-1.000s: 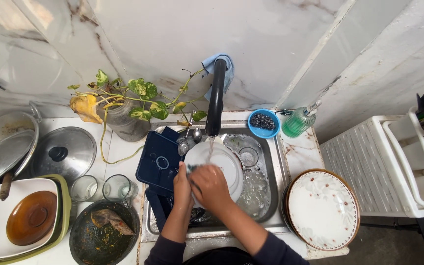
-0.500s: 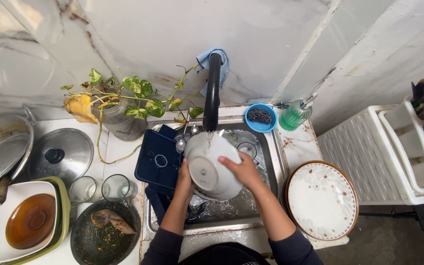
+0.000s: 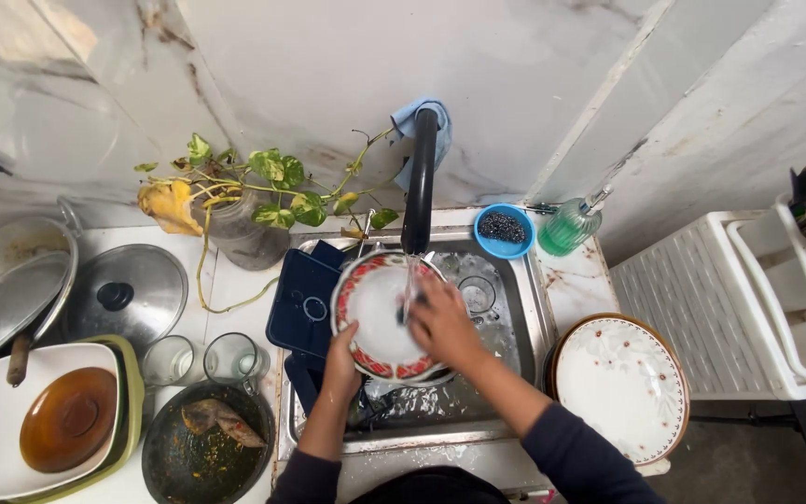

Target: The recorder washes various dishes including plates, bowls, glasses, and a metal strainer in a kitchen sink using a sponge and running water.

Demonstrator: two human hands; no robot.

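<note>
A round white plate with a red patterned rim (image 3: 375, 313) was tilted over the steel sink (image 3: 524, 317), directly under the black curved tap (image 3: 419, 182), with water running onto its glossy face. The left hand (image 3: 340, 359) held the plate at its lower edge, fingers wrapped around the rim. The right hand (image 3: 440, 322) lay flat on the plate's face, fingers curled over something I could not make out. A clear glass (image 3: 478, 294) sat in the sink beyond the plate, and a dark blue square tray (image 3: 302, 301) leaned at the sink's left wall.

At the back edge stood a small blue bowl of dark scourer (image 3: 503, 229) and a green ribbed soap bottle (image 3: 569, 226). A white plate with a brown rim and faint floral print (image 3: 619, 385) rested on the surface to the right. On the left were a trailing plant in a grey pot (image 3: 235, 233), a steel lid with a black knob (image 3: 128, 294), two glasses (image 3: 202, 359), a greasy black pan (image 3: 202, 443) and a white square dish holding a brown plate (image 3: 39, 420). A white slatted plastic rack (image 3: 729, 308) stood at far right.
</note>
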